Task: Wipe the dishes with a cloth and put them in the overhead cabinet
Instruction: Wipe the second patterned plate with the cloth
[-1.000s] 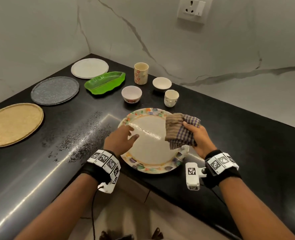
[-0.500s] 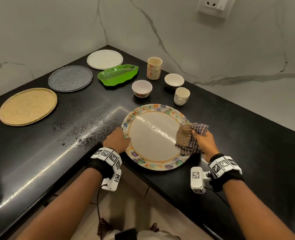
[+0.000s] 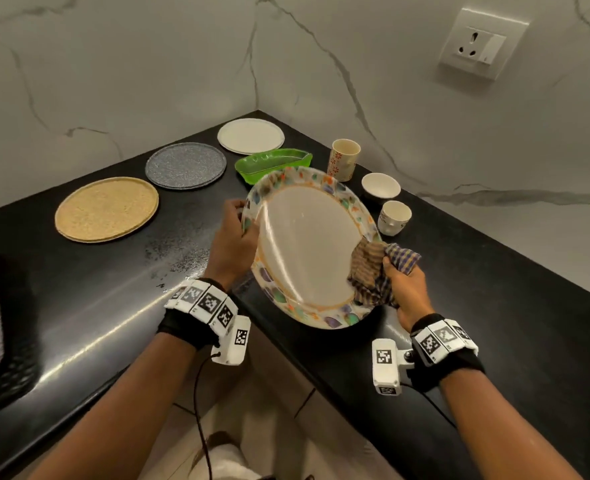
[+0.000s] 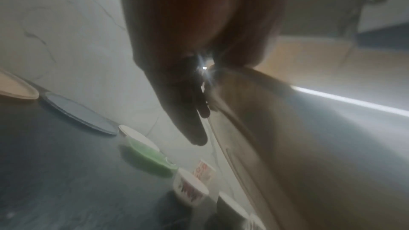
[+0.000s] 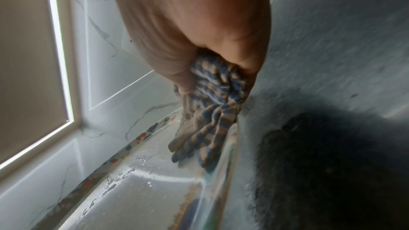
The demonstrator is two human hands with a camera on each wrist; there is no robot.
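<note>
1. White in the middle with a rim of coloured blotches, the plate [image 3: 311,244] is tilted up off the counter [image 3: 529,306], its face turned toward the person and its raised far edge pointing toward the wall corner; its long axis runs from that far edge down to the near edge, which sits lowest, close to the counter's front edge.
2. Whether the near edge touches the counter cannot be told.
3. Between the two hands is where the plate sits.
4. At the plate's left rim, the left hand [image 3: 233,240] grips with the thumb on the face and the fingers [image 4: 188,111] stretched along the back.
5. At the plate's lower right rim, the right hand [image 3: 406,282] is curled round a bunched checked cloth [image 3: 376,268] that lies against the plate's face.
6. Both wrists wear bands with black-and-white markers.
7. Beyond the left hand lie a tan plate [image 3: 106,209], a grey plate [image 3: 185,165], a white plate [image 3: 250,136] and a green dish [image 3: 269,162].
8. Beyond the right hand stand a flowered cup [image 3: 344,159], a white bowl [image 3: 381,186] and a small cup [image 3: 395,217].
9. Black glossy stone forms the counter, marble walls meet in a corner, and a socket [image 3: 482,45] is mounted above the right hand.
</note>
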